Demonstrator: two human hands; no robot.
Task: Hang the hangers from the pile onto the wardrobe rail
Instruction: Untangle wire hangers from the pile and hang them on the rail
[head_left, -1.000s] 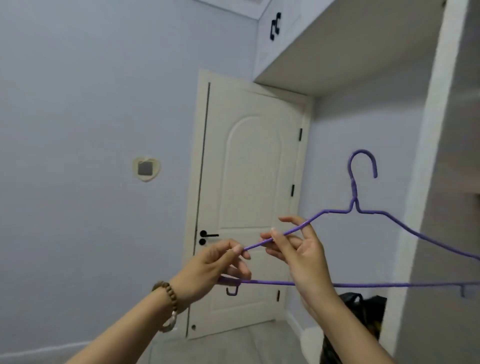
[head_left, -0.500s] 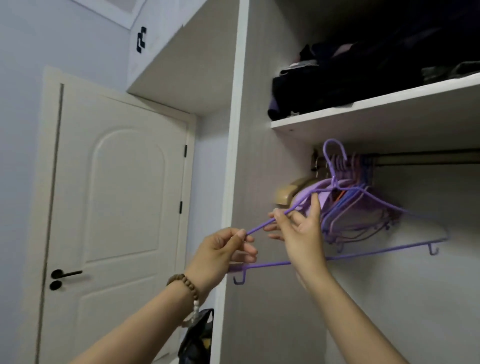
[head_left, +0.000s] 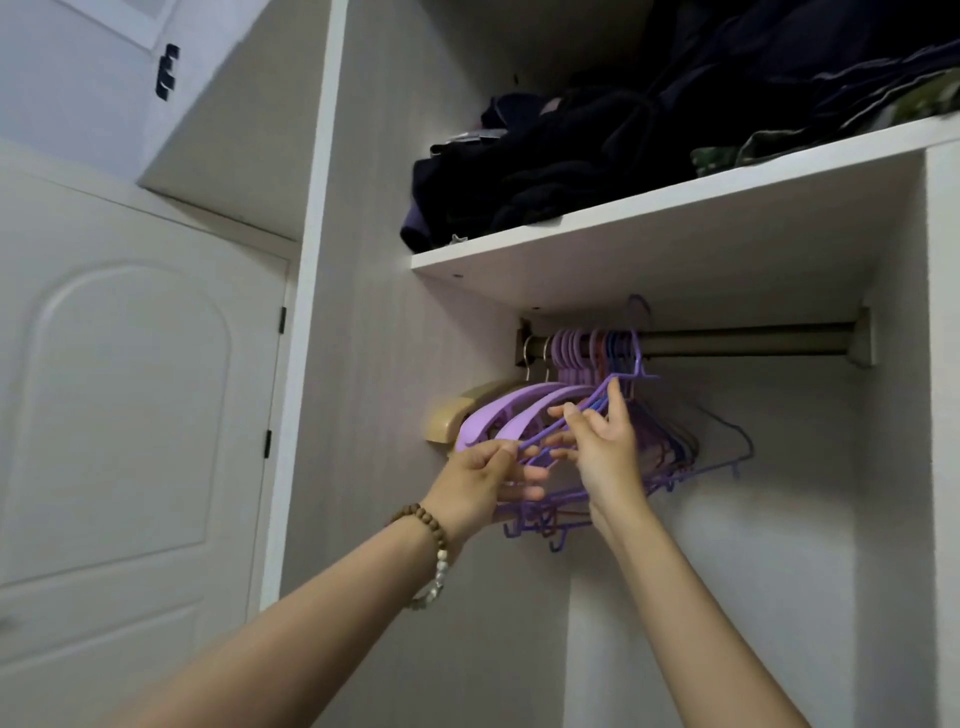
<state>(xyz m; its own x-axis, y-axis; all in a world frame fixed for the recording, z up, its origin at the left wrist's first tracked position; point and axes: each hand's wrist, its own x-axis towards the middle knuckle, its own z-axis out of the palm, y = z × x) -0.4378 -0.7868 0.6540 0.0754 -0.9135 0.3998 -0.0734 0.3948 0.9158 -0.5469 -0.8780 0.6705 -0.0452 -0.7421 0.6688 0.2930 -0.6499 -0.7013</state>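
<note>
One purple hanger (head_left: 548, 432) now has its hook raised over the rail (head_left: 743, 339), centre frame. The fingers of your left hand (head_left: 483, 480) and right hand (head_left: 605, 449) pinch its arm, so hooking looks close.

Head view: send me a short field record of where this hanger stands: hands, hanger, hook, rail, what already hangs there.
left hand: pinches the left end of the purple wire hanger
right hand: grips its sloped shoulder wire, nearer the neck
hook: up at the rail; blurred, so seating cannot be told
rail: horizontal metal bar under the shelf
hung hangers: bunched at the rail's left end, mostly purple
shelf: above the rail, holds dark folded clothes
</note>
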